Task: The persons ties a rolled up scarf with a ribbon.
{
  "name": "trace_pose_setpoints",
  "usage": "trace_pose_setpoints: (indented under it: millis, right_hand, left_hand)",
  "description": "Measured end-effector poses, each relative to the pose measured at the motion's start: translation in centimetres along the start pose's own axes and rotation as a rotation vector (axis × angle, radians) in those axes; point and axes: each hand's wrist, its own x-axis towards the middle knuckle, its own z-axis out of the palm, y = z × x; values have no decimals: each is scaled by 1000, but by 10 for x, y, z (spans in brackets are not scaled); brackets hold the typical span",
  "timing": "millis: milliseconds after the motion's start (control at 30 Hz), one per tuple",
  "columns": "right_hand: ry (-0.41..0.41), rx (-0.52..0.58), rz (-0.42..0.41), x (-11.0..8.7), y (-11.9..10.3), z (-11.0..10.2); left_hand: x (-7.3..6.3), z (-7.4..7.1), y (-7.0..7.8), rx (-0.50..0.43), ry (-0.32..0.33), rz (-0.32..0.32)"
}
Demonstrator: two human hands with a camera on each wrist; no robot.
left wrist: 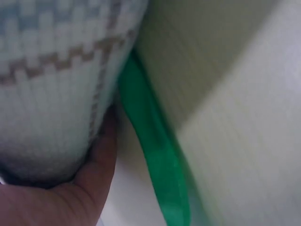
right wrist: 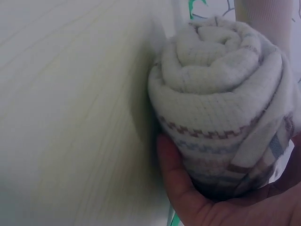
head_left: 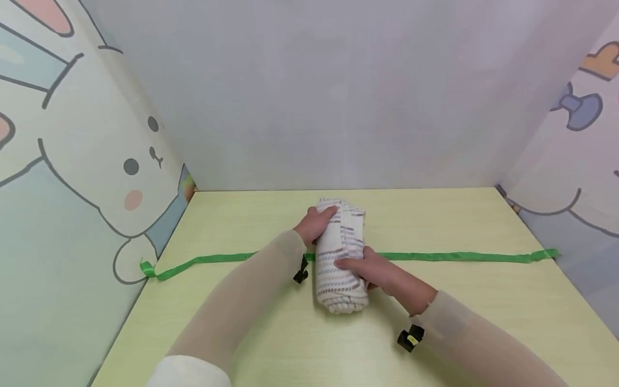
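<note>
A white towel with brown and blue-grey stripes [head_left: 340,274] lies rolled up on the table, its length running away from me. My left hand [head_left: 315,223] grips its far left side, thumb on top. Lower down on the right side, my right hand [head_left: 374,270] holds the roll with the thumb over the top and fingers curled beneath. The spiral end of the rolled towel [right wrist: 211,61] faces the right wrist camera. In the left wrist view, a finger [left wrist: 96,165] tucks against the underside of the roll.
A green ribbon [head_left: 450,257] runs across the pale wooden table [head_left: 280,344] and passes under the towel. Grey-white panel [head_left: 338,97] closes off the back. Side panels with a cartoon rabbit [head_left: 96,134] and other drawings stand at left and right.
</note>
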Motion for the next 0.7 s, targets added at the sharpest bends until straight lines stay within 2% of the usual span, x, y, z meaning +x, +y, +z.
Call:
trace_pose_setpoints:
  millis: [67,300,533,700]
  right_hand:
    - [-6,-7,-5,1,2,-1]
    - [3,16,56,8,12,-6]
    - [-29,-18,40,9,12,-8]
    - [23,-89,61,-2,5,-7]
  left_hand:
    - [1,1,-1,19,9,-2]
    - [2,4,-1,111,31,17]
    - [-2,-1,2,115,18,-3]
    - [-9,-10,7,154,-16,9]
